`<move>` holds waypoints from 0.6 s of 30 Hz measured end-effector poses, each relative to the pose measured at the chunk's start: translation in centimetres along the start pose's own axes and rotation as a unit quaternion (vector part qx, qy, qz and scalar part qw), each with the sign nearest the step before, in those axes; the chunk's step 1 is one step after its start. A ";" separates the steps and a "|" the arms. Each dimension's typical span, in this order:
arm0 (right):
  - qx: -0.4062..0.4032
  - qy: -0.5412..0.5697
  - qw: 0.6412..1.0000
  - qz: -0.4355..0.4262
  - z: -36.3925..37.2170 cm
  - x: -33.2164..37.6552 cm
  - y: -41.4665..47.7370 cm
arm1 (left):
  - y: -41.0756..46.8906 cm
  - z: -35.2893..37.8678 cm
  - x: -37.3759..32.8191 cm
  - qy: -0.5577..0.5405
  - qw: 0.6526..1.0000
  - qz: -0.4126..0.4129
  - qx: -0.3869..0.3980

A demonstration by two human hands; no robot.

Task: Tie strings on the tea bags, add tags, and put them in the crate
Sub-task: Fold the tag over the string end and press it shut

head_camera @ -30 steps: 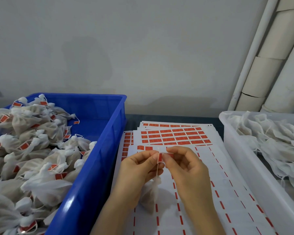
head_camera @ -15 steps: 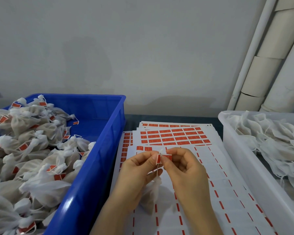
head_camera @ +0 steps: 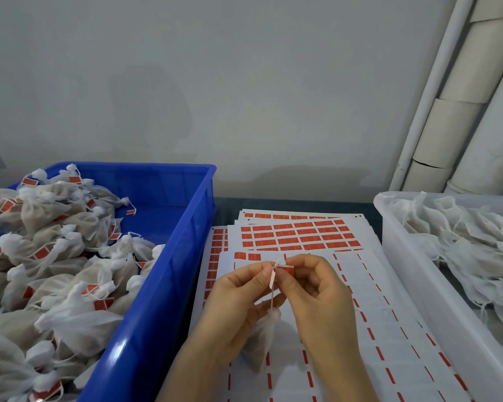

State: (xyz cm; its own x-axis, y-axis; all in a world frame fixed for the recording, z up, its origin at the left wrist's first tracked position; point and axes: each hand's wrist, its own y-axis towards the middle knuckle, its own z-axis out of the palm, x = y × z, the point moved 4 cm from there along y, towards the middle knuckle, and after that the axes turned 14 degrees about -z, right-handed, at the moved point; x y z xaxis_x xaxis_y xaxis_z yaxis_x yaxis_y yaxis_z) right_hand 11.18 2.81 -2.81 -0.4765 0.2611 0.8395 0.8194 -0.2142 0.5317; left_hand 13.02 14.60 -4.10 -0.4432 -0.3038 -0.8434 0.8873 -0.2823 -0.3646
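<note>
Tea bag (head_camera: 263, 338), filled mesh pouch: judged light, soft and easily crushed; best taken by the tied neck or the string (head_camera: 272, 297). It is hung by that string above the middle of the label sheets (head_camera: 389, 314), between blue crate (head_camera: 169, 285) and white tub (head_camera: 413, 280). At the string's top a red tag (head_camera: 286, 270) is pinched between thumb and forefinger of left hand (head_camera: 235, 300) and right hand (head_camera: 317, 291), remaining fingers loosely curled.
</note>
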 end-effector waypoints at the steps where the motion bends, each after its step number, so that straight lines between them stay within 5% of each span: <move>1: 0.000 -0.004 1.000 -0.001 0.0 -0.1 0.0 | 0.0 0.0 0.0 -0.001 1.000 0.000 0.003; 11: -0.027 -0.021 0.999 0.005 -0.4 -0.5 -0.1 | -0.2 0.6 0.0 0.042 0.998 0.006 0.041; 18: -0.006 -0.023 1.000 0.015 -0.1 -0.7 -0.1 | 0.2 -0.1 -0.1 0.058 0.995 0.071 -0.040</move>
State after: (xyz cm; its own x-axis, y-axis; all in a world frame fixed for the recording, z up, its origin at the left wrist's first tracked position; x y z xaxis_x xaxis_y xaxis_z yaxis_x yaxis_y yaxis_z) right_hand 11.40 2.55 -3.41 -0.4361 0.2980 0.8491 0.8293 -0.2333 0.5078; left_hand 13.21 14.64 -4.14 -0.3000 -0.2273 -0.9265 0.9490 -0.1697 -0.2657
